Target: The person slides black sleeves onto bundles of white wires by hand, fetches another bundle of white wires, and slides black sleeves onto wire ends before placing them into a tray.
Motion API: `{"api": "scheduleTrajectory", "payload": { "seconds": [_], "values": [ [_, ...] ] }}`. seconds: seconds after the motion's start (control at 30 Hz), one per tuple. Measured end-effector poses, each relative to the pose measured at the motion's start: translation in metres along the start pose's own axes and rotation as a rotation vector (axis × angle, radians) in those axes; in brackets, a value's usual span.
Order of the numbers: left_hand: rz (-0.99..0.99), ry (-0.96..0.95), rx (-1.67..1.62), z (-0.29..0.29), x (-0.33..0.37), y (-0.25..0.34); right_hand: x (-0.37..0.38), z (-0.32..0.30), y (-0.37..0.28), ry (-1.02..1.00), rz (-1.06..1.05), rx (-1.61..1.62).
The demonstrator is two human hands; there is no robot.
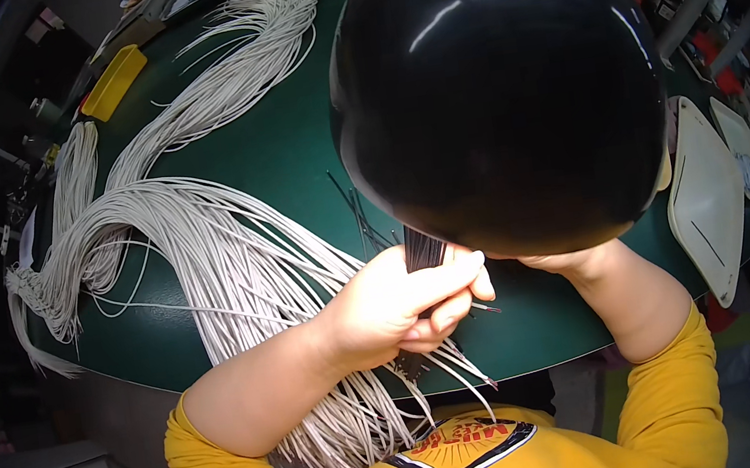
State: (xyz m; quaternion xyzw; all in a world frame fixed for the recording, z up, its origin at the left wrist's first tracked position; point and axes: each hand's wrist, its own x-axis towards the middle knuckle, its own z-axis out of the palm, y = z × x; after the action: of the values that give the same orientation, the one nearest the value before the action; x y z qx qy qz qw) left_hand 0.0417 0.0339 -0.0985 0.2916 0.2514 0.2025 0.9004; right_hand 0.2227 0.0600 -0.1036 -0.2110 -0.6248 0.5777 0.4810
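1. Your left hand is closed around a bundle of black cable ties, at 6 o'clock on the green bench.
2. Your right hand's grip cannot be told; a black dome hides it.
3. Grey wires lie at 9 o'clock.

White cords left, bare mat beyond

sleeves: yellow, pushed up | shirt: yellow, dark-trimmed collar, possibly printed
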Motion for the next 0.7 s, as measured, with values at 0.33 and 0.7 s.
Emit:
{"api": "scheduleTrajectory", "payload": {
  "seconds": [0.33,0.7],
  "values": [
    [0.285,0.03,-0.011,-0.005,0.0,-0.014,-0.016,0.006,0.031,0.08,-0.107,-0.105],
    [0.299,-0.086,-0.061,-0.012,0.0,-0.02,-0.016,-0.001,0.03,0.022,-0.161,-0.037]
  ]
}}
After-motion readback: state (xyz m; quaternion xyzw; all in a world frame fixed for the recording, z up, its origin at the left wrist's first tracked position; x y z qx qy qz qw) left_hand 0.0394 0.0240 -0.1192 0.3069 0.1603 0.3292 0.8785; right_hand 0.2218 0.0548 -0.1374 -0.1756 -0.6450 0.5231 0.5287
